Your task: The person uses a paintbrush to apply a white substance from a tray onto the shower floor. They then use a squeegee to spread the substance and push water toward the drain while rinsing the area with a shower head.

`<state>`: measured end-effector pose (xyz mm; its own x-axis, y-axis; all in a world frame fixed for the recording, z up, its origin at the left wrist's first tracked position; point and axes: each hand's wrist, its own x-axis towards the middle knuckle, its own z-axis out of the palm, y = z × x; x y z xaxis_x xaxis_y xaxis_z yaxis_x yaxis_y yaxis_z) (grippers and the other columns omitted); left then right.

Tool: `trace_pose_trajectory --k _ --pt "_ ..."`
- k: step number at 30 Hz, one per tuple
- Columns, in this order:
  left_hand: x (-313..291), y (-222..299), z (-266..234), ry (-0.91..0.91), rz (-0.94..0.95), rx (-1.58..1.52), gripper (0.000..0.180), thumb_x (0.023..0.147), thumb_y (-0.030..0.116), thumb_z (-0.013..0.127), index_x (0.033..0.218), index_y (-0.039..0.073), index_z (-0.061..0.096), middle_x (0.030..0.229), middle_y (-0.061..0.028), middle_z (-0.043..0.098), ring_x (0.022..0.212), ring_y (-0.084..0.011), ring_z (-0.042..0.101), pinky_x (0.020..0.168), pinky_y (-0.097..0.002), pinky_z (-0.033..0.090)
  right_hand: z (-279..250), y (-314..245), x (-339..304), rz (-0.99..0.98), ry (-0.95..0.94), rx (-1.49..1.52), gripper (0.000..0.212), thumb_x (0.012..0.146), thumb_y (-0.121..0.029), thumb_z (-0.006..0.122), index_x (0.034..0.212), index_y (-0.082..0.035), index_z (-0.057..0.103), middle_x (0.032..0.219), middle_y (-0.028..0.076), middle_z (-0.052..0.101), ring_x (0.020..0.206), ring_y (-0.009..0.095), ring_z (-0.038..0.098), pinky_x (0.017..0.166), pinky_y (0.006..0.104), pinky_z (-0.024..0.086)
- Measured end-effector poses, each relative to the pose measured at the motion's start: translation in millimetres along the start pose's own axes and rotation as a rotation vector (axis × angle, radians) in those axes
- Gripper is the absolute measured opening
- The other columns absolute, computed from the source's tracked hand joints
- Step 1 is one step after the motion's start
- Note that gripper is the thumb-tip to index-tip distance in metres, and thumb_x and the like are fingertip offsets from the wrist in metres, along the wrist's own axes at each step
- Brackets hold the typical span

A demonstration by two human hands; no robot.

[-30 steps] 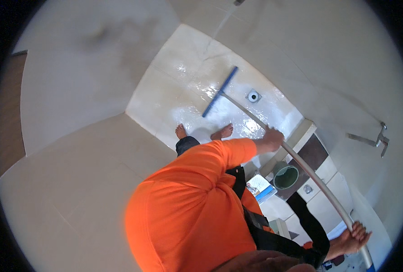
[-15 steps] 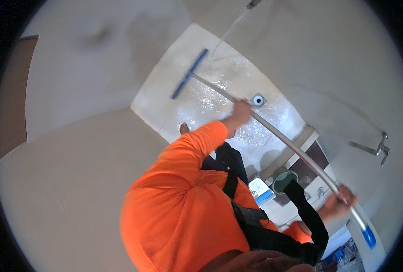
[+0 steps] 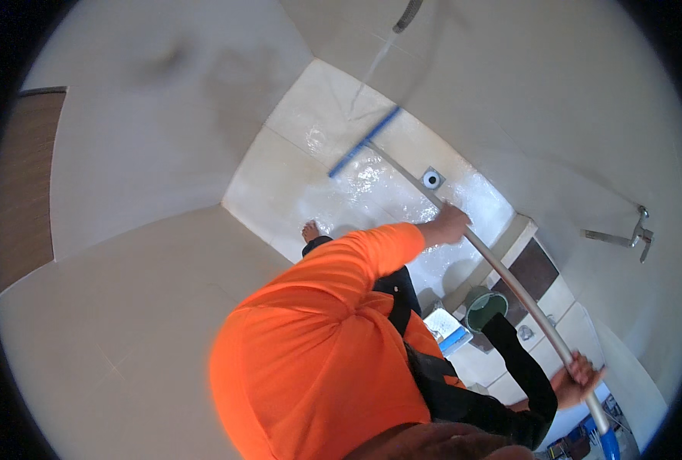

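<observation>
My left hand [image 3: 450, 222], at the end of an orange sleeve, grips the middle of a long grey pole [image 3: 509, 284]. My right hand [image 3: 577, 379], coming out of a black sleeve, grips the same pole near its blue-capped top end. The pole belongs to a floor squeegee whose blue blade [image 3: 364, 142] rests on the wet, shiny tiled floor [image 3: 295, 192]. The blade lies just left of a round floor drain [image 3: 431, 179]. One bare foot [image 3: 310, 230] shows beyond my orange shirt.
A green bucket [image 3: 485, 309] stands by a low tiled ledge [image 3: 532, 268], with a blue and white box [image 3: 444, 326] beside it. A metal tap [image 3: 632, 230] sticks out of the right wall. A shower hose [image 3: 406, 15] hangs at the top. A brown door [image 3: 19, 184] is at the left.
The squeegee blade swung left over the wet floor, then came back right toward the drain. Both hands moved along with the pole and kept their grip.
</observation>
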<state>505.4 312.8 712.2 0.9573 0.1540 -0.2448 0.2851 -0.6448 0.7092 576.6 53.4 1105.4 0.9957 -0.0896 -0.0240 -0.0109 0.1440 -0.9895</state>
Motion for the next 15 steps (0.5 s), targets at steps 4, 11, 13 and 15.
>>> trace_pose_trajectory --k 4,11,13,15 --pt "10 66 -36 -0.292 0.205 0.030 0.030 0.073 0.016 0.061 0.102 0.015 0.069 0.093 -0.0121 0.067 0.090 -0.0304 0.063 0.079 -0.0405 0.050 -7 -51 -7 -0.259 -0.226 0.121 0.026 0.095 -0.034 0.046 0.082 -0.011 0.049 0.065 0.000 0.031 0.063 0.017 0.035 0.079 0.0377 0.032" --pt "-7 78 -113 -0.023 0.381 -0.573 0.033 0.074 0.016 0.069 0.107 0.009 0.067 0.074 -0.0138 0.066 0.065 -0.0268 0.064 0.065 -0.0352 0.050 90 -66 -2 -0.462 -0.582 0.298 0.056 0.089 -0.056 0.042 0.108 -0.004 0.041 0.091 0.016 0.044 0.093 0.030 0.045 0.093 0.0450 0.034" --pt "-9 87 -128 0.429 0.510 -0.581 0.034 0.076 0.016 0.069 0.109 0.008 0.066 0.071 -0.0127 0.066 0.061 -0.0228 0.062 0.063 -0.0333 0.049 133 -48 2 -0.559 -0.440 0.289 0.074 0.088 -0.065 0.036 0.123 0.000 0.034 0.105 0.024 0.048 0.107 0.035 0.048 0.102 0.0471 0.034" --pt "-9 86 -152 0.480 0.485 -0.678 0.033 0.077 0.017 0.069 0.108 0.006 0.066 0.070 -0.0097 0.065 0.059 -0.0177 0.059 0.062 -0.0305 0.047 174 -22 1 -0.614 -0.531 0.231 0.083 0.087 -0.066 0.038 0.134 0.002 0.027 0.111 0.029 0.051 0.105 0.033 0.054 0.094 0.0419 0.042"
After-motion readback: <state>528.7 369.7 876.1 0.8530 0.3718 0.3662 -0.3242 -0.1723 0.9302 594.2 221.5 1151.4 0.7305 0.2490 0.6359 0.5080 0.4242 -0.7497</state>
